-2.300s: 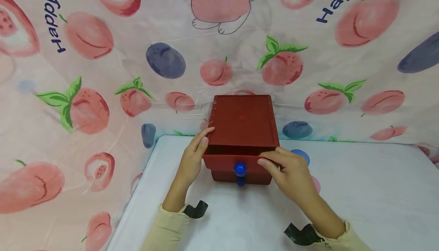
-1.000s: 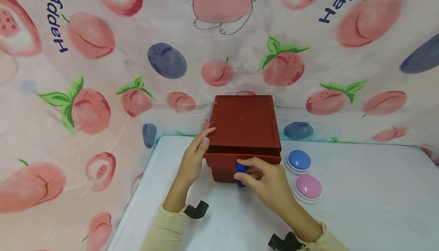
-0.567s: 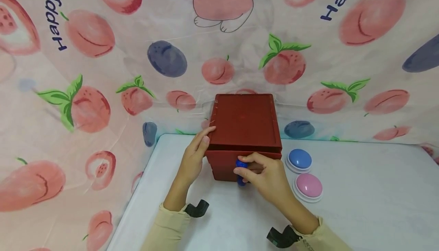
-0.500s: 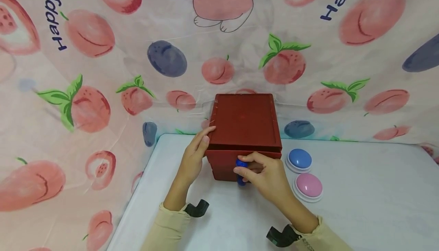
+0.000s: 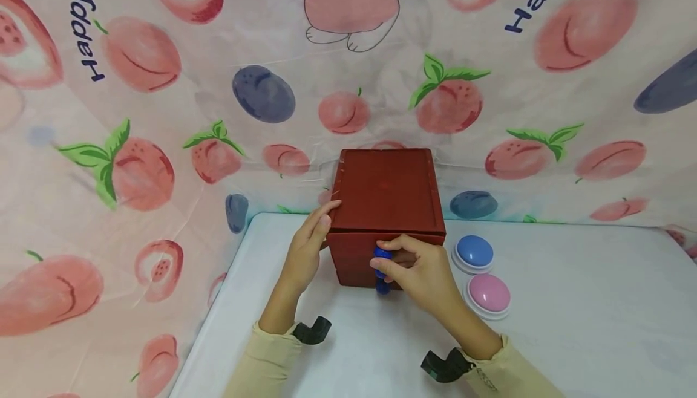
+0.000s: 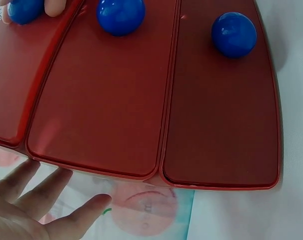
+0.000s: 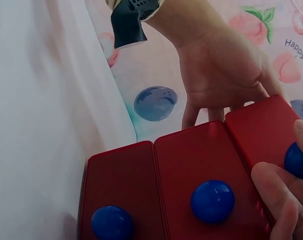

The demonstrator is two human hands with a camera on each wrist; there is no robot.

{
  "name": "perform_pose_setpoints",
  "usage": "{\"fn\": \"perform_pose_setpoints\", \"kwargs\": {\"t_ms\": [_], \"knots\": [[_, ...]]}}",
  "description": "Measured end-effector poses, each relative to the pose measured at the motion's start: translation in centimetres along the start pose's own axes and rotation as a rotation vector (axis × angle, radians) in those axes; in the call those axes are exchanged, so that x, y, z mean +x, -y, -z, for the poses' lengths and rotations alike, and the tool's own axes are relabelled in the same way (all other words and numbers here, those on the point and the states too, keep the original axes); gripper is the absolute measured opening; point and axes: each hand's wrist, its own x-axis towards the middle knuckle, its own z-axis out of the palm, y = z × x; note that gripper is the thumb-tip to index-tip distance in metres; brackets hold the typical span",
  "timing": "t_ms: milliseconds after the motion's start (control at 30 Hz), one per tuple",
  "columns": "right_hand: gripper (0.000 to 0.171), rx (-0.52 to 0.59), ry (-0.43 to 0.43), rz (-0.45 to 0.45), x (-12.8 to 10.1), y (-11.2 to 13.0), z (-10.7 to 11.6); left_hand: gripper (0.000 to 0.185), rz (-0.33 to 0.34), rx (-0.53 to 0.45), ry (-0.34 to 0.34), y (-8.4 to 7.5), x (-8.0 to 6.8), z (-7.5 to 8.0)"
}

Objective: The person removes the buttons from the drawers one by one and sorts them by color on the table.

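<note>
A small dark red drawer cabinet stands on the white table, with three drawer fronts stacked one above another. Each front bears a round blue knob, such as the middle knob. My right hand pinches the top drawer's knob between thumb and fingers. That top drawer front sits flush or nearly so under the cabinet's top. Along the cabinet's left side lies my left hand, its fingers extended against the wall and a fingertip at the top edge. The left wrist view shows these fingers spread.
Right of the cabinet are two dome-shaped buttons on white bases, a blue button and a pink button. A fruit-printed cloth hangs behind and left of the white table. Black camera mounts sit at both wrists.
The top drawer has gone in and its dark gap has closed. My right hand has moved from the drawer's right rim to its knob, uncovering the buttons. My left hand has stayed put.
</note>
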Motion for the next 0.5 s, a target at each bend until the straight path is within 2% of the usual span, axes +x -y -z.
{"fn": "perform_pose_setpoints", "kwargs": {"t_ms": [367, 500], "knots": [[0.029, 0.037, 0.004, 0.007, 0.5, -0.47, -0.03, 0.041, 0.006, -0.006, 0.004, 0.07, -0.05, 0.08], [0.03, 0.029, -0.012, -0.009, 0.63, -0.46, -0.12, 0.041, -0.016, -0.024, 0.016, 0.05, 0.04, 0.13]]}}
